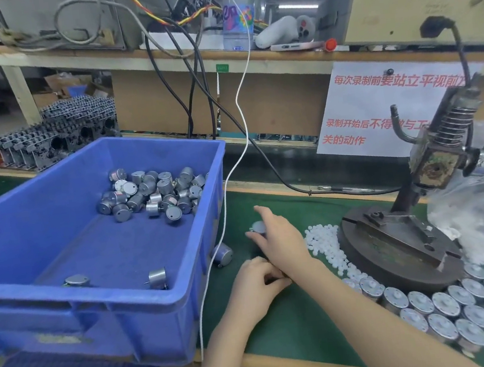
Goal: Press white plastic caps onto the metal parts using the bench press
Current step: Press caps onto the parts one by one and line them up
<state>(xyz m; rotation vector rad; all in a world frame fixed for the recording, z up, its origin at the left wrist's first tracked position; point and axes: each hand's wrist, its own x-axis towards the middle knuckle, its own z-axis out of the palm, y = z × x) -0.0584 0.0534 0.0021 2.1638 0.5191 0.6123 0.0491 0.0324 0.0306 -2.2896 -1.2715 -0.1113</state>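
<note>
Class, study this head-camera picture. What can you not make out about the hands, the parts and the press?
Head view:
Left hand: contents hidden by curled fingers and the crossing right forearm.
Small round metal part: half covered by the right hand; gripped or touched, unclear.
Grey iron bench press: lever cut off by the right edge.
Rows of silver round parts: blurred, cut off bottom right.

My right hand (279, 239) covers most of a metal part (258, 227) at the frame's centre. Only its pale top shows, and I cannot tell how my fingers sit on it. Just below, my left hand (255, 283) curls over something dark I cannot make out. At the right edge the bench press (430, 163) loses its lever, and the plastic bag (476, 212) beside it is a blur. The capped parts (444, 305) at lower right smear and run out of frame.
</note>
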